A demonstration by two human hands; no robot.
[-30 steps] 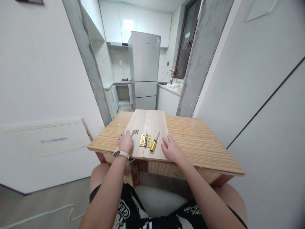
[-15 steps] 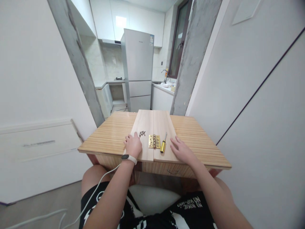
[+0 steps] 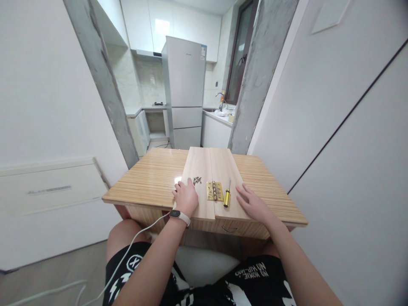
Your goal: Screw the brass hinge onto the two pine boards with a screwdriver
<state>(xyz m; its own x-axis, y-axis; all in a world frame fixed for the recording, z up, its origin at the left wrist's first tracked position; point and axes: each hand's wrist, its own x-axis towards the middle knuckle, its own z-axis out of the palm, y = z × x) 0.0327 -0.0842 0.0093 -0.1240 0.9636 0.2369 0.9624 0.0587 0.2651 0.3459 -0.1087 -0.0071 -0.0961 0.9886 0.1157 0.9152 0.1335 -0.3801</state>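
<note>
Two boards, the left one [image 3: 200, 160] and the right one [image 3: 222, 166], lay side by side on the desk [image 3: 148, 180] in the lower middle of the frame, their long edges meeting in a seam. The hinge [image 3: 214, 191] lay opened flat near their front ends, its barrel about over that seam, so one leaf rested on each board; the placing looked deliberate. The screws [image 3: 197, 180] sat in a loose heap on the left board, up and left of the hinge, and the screwdriver [image 3: 226, 198] lay on the right board, just right of the hinge, tip pointing up the frame; both seemed placed for easy reach. The left hand [image 3: 186, 197] lay palm down over the left board's outer edge, unclenched, fingers loosely bent, thumb toward the screws. The right hand [image 3: 254, 205] mirrored it, fingers spread on the right board's outer edge, grasping nothing. Both forearms came up from the bottom corners, angled inward, as if to steady the boards together.
</note>
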